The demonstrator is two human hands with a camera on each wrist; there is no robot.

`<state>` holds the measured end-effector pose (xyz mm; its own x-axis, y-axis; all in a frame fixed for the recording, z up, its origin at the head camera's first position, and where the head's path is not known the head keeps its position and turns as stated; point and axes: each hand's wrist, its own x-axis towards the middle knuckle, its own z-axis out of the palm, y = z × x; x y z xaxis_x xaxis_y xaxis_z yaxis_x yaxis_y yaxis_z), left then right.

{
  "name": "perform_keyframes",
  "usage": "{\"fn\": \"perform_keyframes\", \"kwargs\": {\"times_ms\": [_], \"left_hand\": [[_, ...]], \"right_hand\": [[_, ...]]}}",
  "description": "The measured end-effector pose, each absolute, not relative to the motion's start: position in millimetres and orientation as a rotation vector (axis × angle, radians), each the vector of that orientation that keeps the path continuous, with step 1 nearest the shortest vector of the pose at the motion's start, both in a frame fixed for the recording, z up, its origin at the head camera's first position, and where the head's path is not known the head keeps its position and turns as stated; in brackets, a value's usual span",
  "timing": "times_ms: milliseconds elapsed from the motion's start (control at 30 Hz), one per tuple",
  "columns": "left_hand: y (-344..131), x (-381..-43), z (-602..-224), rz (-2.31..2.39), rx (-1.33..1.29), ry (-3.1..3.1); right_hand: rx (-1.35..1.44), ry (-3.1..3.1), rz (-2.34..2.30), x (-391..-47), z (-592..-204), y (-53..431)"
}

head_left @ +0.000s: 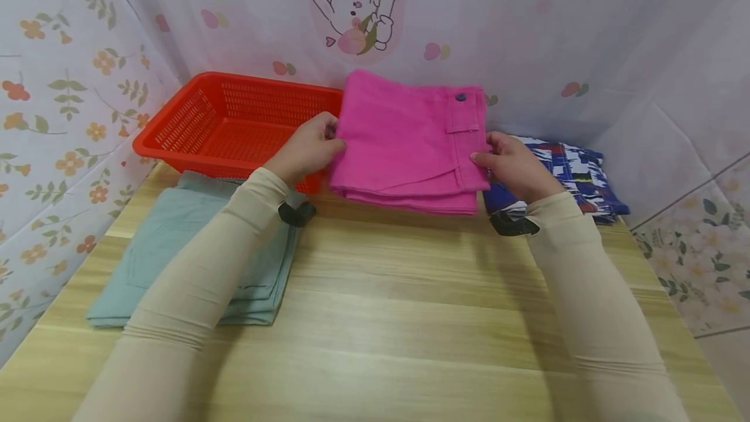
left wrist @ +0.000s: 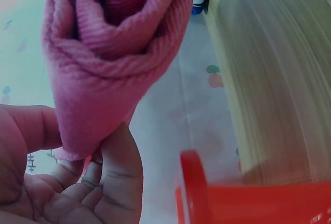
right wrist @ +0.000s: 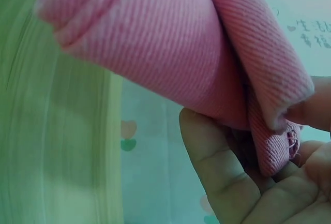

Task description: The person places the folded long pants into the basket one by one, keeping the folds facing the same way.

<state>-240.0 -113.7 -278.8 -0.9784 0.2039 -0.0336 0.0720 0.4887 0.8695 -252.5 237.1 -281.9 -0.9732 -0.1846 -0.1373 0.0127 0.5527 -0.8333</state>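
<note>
Two sides of a folded pink garment [head_left: 404, 142] are held: the left is pinched between the thumb and fingers [left wrist: 122, 177] of the left hand [head_left: 307, 148], and the right is gripped by the fingers of the right hand [head_left: 515, 165]. The pink garment is held up near the far edge of the desk [head_left: 398, 318], in front of the curtain [head_left: 527, 18], between a red basket [head_left: 281, 103] and a blue patterned garment [head_left: 577, 174]. The far left corner is taken up by the basket, whose right end is hidden by the pink cloth. By the far right corner the blue patterned garment is laid, partly hidden behind the right hand. Along the left edge a folded grey-green garment [head_left: 158, 239] is laid, crossed in view by the left sleeve [head_left: 205, 272]. The widest room for moving is given by the wood from the middle towards the right edge; past the far edge, the way is closed off by the curtain. A dark button [head_left: 460, 97] is set near the pink garment's far right corner. On the curtain a rabbit [head_left: 357, 12] is printed, and dark writing [right wrist: 313, 32] is shown too blurred to be read surely
</note>
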Motion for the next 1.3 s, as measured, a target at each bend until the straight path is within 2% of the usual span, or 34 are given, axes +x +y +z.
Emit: {"fn": "perform_keyframes", "kwargs": {"times_ms": [1300], "left_hand": [[-161.7,-235.9,-274.5,1.524,0.111,2.591]], "right_hand": [[-0.256,2.477,-1.58,-258.2,-272.4,188.5]]}}
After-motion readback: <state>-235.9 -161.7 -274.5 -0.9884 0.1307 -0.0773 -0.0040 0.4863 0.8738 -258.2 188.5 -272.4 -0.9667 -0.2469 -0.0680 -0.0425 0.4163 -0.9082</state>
